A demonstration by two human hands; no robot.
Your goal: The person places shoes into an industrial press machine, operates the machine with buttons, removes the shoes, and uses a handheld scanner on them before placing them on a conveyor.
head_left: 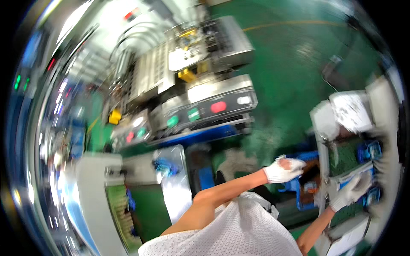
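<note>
White mesh shirt (pixel 230 228) nearest; gloved right hand (pixel 352 190), closer than gloved left hand (pixel 285 170) by blue bin (pixel 305 207), has blue part (pixel 373 195) just right of its fingers, long axis blurred, can't tell whether either hand grips anything.
</note>
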